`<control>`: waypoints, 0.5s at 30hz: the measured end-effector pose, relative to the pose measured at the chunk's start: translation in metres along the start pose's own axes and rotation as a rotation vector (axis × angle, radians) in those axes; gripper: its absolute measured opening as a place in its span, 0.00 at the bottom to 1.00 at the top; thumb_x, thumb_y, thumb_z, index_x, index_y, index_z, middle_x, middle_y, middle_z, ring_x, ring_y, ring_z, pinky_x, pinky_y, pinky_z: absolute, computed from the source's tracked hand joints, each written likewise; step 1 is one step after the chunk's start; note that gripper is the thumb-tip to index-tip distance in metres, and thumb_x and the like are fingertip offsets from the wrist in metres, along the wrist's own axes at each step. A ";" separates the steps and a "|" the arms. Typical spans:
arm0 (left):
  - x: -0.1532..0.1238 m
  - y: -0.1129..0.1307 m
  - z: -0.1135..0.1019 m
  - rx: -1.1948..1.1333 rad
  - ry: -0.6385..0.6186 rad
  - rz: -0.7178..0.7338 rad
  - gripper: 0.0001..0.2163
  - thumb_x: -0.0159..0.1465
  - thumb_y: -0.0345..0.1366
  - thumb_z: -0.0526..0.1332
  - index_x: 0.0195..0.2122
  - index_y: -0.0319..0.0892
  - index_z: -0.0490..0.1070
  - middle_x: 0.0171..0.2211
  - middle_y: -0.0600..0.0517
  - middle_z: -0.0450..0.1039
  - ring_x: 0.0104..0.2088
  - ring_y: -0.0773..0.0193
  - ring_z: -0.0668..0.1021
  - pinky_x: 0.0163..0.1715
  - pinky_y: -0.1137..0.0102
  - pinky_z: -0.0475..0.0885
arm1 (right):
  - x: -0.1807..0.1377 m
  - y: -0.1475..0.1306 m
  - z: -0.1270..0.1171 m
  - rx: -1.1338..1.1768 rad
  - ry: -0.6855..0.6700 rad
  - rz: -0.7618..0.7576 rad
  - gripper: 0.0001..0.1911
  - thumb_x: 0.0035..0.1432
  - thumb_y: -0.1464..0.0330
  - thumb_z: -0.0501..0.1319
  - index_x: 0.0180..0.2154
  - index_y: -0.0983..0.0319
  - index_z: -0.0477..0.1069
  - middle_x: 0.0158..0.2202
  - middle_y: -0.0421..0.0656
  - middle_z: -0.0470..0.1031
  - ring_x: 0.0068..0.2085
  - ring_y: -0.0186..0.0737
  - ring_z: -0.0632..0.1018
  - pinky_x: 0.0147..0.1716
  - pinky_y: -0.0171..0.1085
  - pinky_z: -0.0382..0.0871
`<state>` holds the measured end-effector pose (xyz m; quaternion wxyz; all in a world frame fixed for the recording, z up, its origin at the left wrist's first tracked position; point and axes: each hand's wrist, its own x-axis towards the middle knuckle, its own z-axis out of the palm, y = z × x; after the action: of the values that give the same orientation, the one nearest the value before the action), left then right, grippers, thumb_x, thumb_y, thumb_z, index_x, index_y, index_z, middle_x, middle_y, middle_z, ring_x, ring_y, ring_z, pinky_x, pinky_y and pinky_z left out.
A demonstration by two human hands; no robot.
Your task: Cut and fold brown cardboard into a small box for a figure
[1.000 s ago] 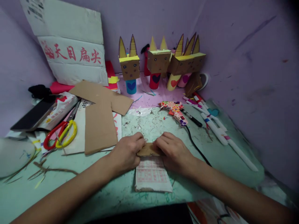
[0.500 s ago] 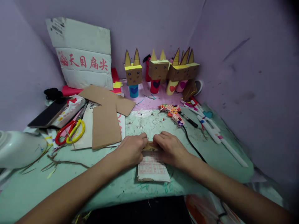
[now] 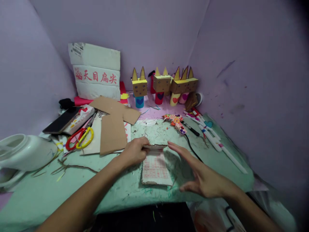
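Note:
A piece of white cardboard [image 3: 156,170] with faint red print lies near the table's front edge, its far end bent up into a raised flap. My left hand [image 3: 136,149] pinches the left end of that flap between thumb and fingers. My right hand [image 3: 195,170] is beside the cardboard on the right, thumb and fingers spread wide, with nothing in it. Its fingertips come close to the flap's right end; whether they touch it I cannot tell. Beyond the hands lies a glue gun [image 3: 176,121] with a flowery pattern and a black cord.
Brown cardboard sheets [image 3: 113,133] and red-and-yellow scissors [image 3: 83,138] lie at left, near a white jug [image 3: 31,151]. Cardboard animal figures [image 3: 140,88] stand along the back wall. A black-handled tool [image 3: 191,129] and several white markers [image 3: 211,138] lie at right. Twigs [image 3: 72,167] lie left of my arm.
My right hand has let go of the cardboard and moved right and nearer, its fingers opening. My left hand keeps its hold. The view has tilted up slightly.

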<state>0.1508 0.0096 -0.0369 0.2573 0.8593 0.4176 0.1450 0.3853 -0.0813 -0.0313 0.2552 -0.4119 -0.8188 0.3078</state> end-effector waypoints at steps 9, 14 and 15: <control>0.000 0.003 0.004 -0.082 0.020 -0.032 0.13 0.51 0.22 0.53 0.30 0.43 0.74 0.34 0.52 0.73 0.35 0.63 0.74 0.34 0.70 0.66 | -0.001 -0.001 0.046 -0.080 0.334 -0.008 0.50 0.46 0.49 0.63 0.62 0.60 0.43 0.63 0.55 0.45 0.63 0.58 0.52 0.58 0.55 0.52; 0.000 0.006 0.006 -0.091 0.037 -0.060 0.14 0.49 0.20 0.52 0.29 0.41 0.73 0.32 0.52 0.73 0.33 0.63 0.74 0.33 0.69 0.66 | 0.000 -0.009 0.056 -0.034 0.352 0.060 0.56 0.44 0.43 0.59 0.64 0.61 0.36 0.66 0.54 0.36 0.65 0.59 0.46 0.59 0.56 0.50; 0.000 0.007 0.005 -0.095 0.036 -0.059 0.15 0.48 0.20 0.52 0.29 0.41 0.73 0.32 0.52 0.73 0.33 0.63 0.74 0.33 0.70 0.66 | 0.002 -0.009 0.058 -0.024 0.396 0.072 0.54 0.46 0.43 0.58 0.64 0.60 0.36 0.66 0.54 0.38 0.65 0.58 0.47 0.59 0.56 0.50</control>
<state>0.1574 0.0043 -0.0375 0.2944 0.8307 0.4399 0.1723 0.3405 -0.1008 -0.0638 0.3951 -0.4966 -0.7409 0.2198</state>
